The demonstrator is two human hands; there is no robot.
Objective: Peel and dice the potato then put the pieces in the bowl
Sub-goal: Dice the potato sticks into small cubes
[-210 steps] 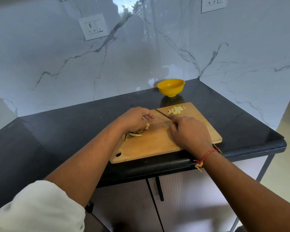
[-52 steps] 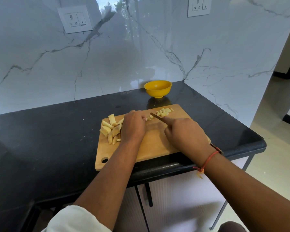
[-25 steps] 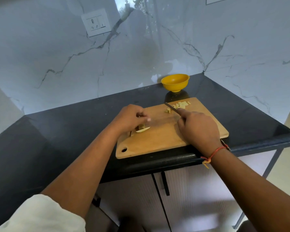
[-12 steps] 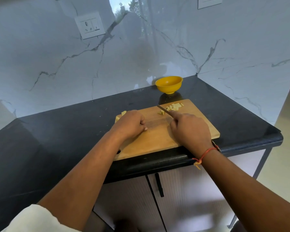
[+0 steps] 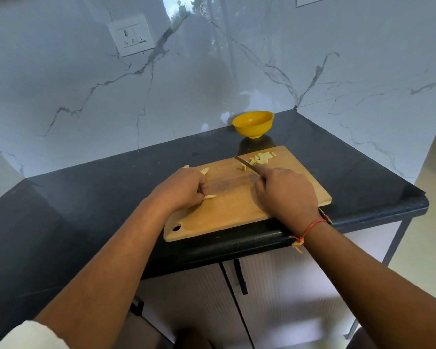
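Observation:
A wooden cutting board [image 5: 237,212] lies at the counter's front edge. My left hand [image 5: 184,188] is curled over the board's left part and pinches a pale potato strip [image 5: 210,196] that pokes out below its fingers. More strips [image 5: 204,171] peek out past its knuckles; the rest are hidden under the hand. My right hand [image 5: 285,192] grips a knife [image 5: 244,162] whose blade points up-left, tip near a small heap of diced potato [image 5: 261,158] at the board's far edge. A yellow bowl [image 5: 253,123] stands behind the board by the wall.
The black countertop [image 5: 86,202] runs left and ends at a rounded edge on the right. Marble walls close the back and right side, with a power socket [image 5: 131,35] up left. Cabinet doors with a dark handle [image 5: 240,277] sit below the counter.
My left hand has drawn a potato strip out from the pile, so it now shows below the fingers. The knife stays near the diced heap. The camera has shifted slightly.

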